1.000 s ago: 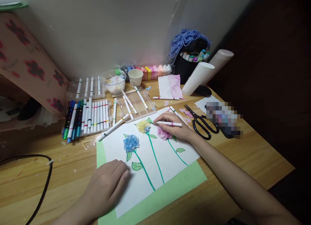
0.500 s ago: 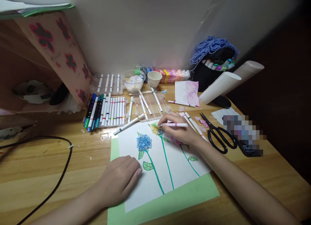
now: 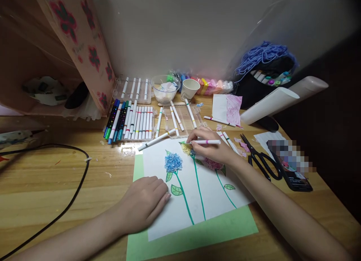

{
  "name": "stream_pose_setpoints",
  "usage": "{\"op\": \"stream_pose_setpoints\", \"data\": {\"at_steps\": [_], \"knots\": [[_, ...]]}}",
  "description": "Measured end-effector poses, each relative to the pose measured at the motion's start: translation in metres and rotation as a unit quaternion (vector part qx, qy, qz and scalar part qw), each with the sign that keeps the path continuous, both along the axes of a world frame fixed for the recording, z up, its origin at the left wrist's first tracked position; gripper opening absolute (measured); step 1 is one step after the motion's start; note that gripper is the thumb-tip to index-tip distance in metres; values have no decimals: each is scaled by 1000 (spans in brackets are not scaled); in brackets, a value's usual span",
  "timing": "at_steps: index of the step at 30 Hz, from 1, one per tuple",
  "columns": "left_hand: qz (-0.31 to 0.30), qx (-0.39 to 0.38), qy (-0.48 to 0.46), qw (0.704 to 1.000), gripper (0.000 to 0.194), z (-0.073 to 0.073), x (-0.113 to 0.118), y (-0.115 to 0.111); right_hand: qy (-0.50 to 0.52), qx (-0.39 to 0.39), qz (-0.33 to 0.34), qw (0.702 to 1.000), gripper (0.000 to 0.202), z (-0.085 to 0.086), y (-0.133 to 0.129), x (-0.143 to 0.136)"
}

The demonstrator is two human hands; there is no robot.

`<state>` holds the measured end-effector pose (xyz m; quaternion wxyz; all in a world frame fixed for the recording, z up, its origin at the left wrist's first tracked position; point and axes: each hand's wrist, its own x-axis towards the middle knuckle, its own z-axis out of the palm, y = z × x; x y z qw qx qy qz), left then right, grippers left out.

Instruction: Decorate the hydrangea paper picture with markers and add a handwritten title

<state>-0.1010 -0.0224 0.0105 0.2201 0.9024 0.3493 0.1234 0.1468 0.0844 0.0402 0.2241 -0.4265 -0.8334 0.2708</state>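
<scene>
A white sheet (image 3: 166, 219) with drawn flowers lies on green paper (image 3: 222, 234). Its blue flower head (image 3: 173, 162) and yellow one (image 3: 187, 149) look textured; the pink one (image 3: 212, 163) is partly behind my right wrist. My right hand (image 3: 207, 142) is closed around a white marker with a pink band (image 3: 208, 142), fingertips at the yellow flower and a small green leaf. My left hand (image 3: 146, 202) rests palm down on the sheet's left edge, fingers loosely curled together; anything beneath it is hidden.
Markers in a tray (image 3: 142, 122) stand back left, near a clear bowl (image 3: 166, 89) and paper cup (image 3: 190, 89). Black scissors (image 3: 261, 159) and a phone (image 3: 299, 182) lie right. A black cable (image 3: 83, 174) curves at left. White rolls (image 3: 270, 105) lean at back right.
The view has shifted, so the desk items appear farther right. My right hand still holds the marker at the yellow flower, and my left hand still rests on the sheet.
</scene>
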Motion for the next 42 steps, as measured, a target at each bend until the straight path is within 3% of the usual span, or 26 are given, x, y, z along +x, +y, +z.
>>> {"op": "stream_pose_setpoints", "data": {"at_steps": [26, 42], "knots": [[2, 7, -11, 1000, 30, 2, 1, 1, -6, -71, 8, 997, 9, 6, 14, -2], [-2, 10, -12, 1000, 30, 1, 1, 3, 5, -67, 16, 998, 11, 5, 13, -3]]}}
